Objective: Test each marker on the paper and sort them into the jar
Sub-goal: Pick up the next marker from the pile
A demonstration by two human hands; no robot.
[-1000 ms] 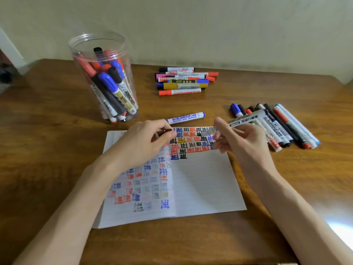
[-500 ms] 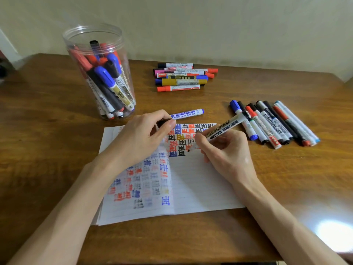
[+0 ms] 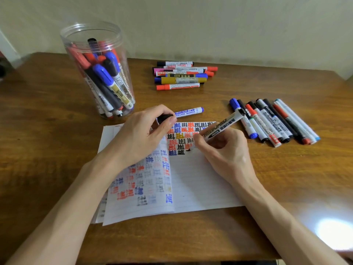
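My right hand [image 3: 224,150] grips a white-barrelled whiteboard marker [image 3: 223,127] like a pen, its black tip down on the lined paper [image 3: 198,180] at the end of a row of coloured test marks. My left hand [image 3: 141,134] rests on the paper's upper left and pinches a black marker cap [image 3: 164,118] between thumb and fingers. A clear plastic jar [image 3: 99,73] holding several markers stands upright at the back left. A blue-capped marker [image 3: 188,112] lies just beyond the paper.
A row of several markers [image 3: 275,121] lies to the right of the paper. Another pile of markers [image 3: 183,75] sits at the back centre near the wall. The wooden table [image 3: 47,140] ends near the bottom of the view.
My right hand turned the uncapped marker from held up in the air to tip-down on the paper. My left hand kept the cap and stayed in place.
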